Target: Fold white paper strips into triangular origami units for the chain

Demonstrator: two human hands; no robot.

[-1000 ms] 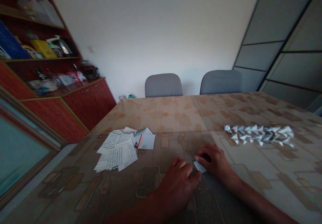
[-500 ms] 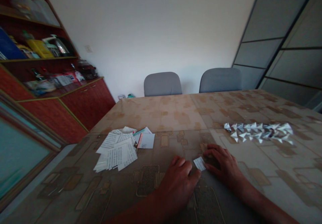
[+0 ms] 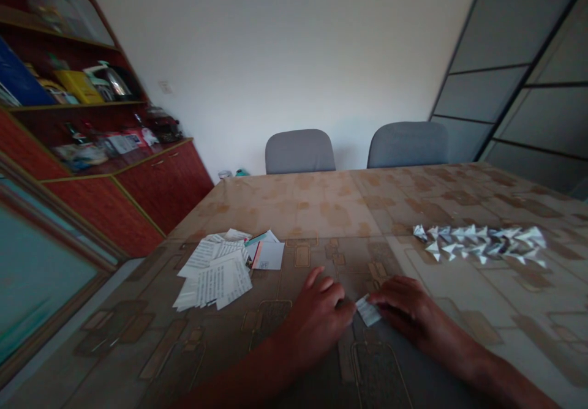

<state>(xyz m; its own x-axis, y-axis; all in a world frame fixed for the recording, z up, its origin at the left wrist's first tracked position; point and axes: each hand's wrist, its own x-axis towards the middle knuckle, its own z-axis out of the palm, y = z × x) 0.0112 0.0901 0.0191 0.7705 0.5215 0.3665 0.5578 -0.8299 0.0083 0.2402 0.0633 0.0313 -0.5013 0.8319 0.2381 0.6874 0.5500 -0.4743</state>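
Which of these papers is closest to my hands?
The small pale slip between your left hand and right hand; the paper pile and folded pieces lie farther off.

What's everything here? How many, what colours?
Small paper: one, white, between hands
Loose papers: many, mostly white, table's left
Folded papers: many, whitish, table's right
Table: one, brown patterned, middle
Chairs: two, grey, behind table
Cabinet: one, red-brown, left
Shelf things: many, mixed colours, cabinet
Panels: several, grey, right
Wall: one, white, back
Glass pane: one, greenish, left
Small objects: two, pale and green, behind table
Left hand: one, beside small paper
Right hand: one, on small paper
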